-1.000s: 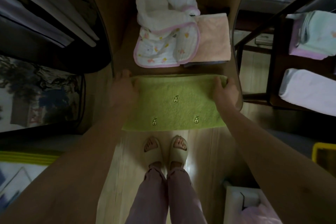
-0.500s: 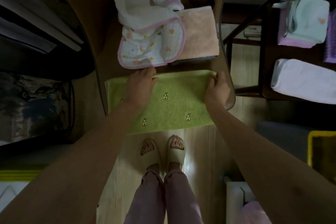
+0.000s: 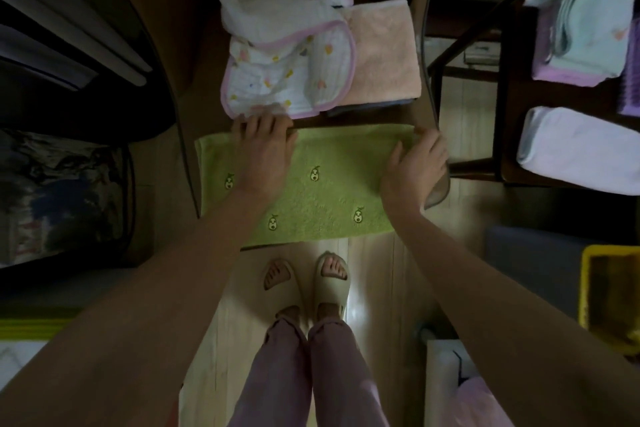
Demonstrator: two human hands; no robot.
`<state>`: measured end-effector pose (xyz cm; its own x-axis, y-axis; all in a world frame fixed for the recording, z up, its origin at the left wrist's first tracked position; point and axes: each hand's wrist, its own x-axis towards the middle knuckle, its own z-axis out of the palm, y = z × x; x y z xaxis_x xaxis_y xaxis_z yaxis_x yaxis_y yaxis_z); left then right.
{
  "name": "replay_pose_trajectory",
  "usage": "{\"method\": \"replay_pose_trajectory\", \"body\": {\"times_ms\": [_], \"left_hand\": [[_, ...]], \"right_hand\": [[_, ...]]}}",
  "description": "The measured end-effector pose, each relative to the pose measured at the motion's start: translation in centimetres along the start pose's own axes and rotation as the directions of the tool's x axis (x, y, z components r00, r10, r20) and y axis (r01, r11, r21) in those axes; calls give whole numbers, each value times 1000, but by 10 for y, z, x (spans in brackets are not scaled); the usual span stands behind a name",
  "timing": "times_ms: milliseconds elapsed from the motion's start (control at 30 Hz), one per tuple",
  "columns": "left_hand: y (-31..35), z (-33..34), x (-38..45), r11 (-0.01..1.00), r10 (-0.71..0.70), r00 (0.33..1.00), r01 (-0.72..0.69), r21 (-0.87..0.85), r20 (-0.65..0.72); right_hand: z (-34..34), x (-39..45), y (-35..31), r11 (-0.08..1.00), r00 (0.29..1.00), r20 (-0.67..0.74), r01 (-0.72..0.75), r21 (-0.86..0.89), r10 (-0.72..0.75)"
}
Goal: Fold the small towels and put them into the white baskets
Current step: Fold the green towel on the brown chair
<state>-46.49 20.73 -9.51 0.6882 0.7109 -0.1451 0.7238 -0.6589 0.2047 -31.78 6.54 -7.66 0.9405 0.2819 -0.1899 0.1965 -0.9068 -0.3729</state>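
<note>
1. Currently the green towel point(image 3: 322, 184) lies folded lengthwise along the surface's point(image 3: 194, 87) near edge, overhanging it.
2. Left hand point(image 3: 265, 152) presses flat mid-towel; right hand point(image 3: 414, 166) pinches its right end.
3. Next, likely, a crosswise fold leftward.

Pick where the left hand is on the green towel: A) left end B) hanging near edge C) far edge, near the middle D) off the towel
C: the left hand lies flat on the green towel, fingertips at its far edge, well in from the left end.
</note>
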Motion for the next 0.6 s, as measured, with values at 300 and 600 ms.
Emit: {"method": "replay_pose_trajectory", "body": {"times_ms": [300,600], "left_hand": [[-87,-24,-31,963,-54,998,62,-262,35],[-108,-26,-28,892,-161,987,135,-432,-24]], "right_hand": [[59,-71,-52,659,601,334,746,90,-726],[79,-66,-49,628,597,313,778,-1,-739]]}}
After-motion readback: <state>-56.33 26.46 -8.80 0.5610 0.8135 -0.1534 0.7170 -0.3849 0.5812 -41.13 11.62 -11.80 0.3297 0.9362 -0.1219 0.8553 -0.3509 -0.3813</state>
